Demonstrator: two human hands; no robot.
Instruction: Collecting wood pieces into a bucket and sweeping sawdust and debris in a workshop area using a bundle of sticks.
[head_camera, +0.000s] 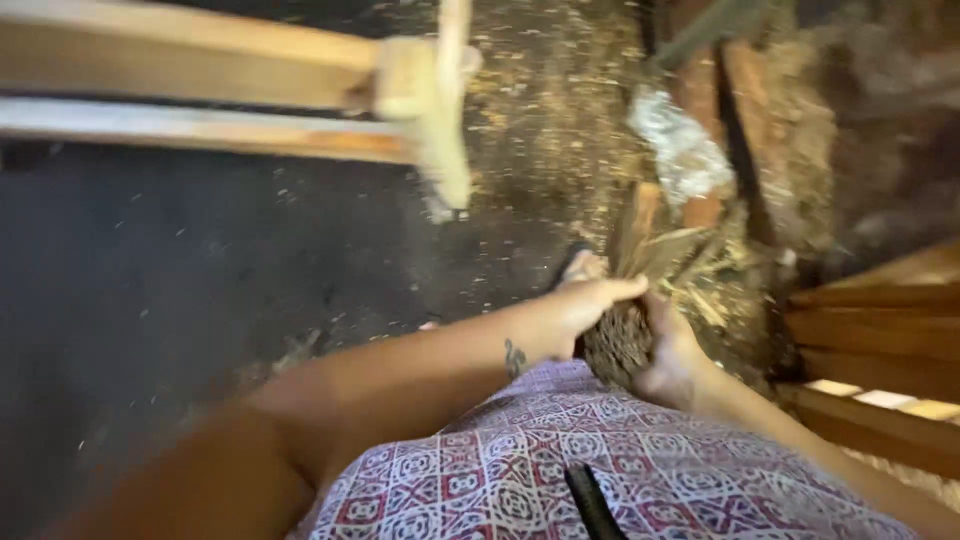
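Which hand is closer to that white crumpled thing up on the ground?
The right hand, just barely. Both hands grip the brown fibrous bundle below the white crumpled thing; the left hand sits farther to its left.

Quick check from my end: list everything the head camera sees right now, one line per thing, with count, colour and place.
Bundle of sticks or fibres: one, brown, centre right, gripped between both hands, its end facing the camera.
Wooden beams: two, pale tan, top left, joined to a short blurred upright piece.
Crumpled wad: one, whitish, top right, on the ground among debris.
Stacked wooden planks: several, orange-brown, right edge.
Ground: dark on the left, strewn with straw and chips toward the upper middle.
Patterned cloth: one, red and white, bottom centre, over the lap.
Left hand: on the bundle's top and left side.
Right hand: around the bundle's right side.
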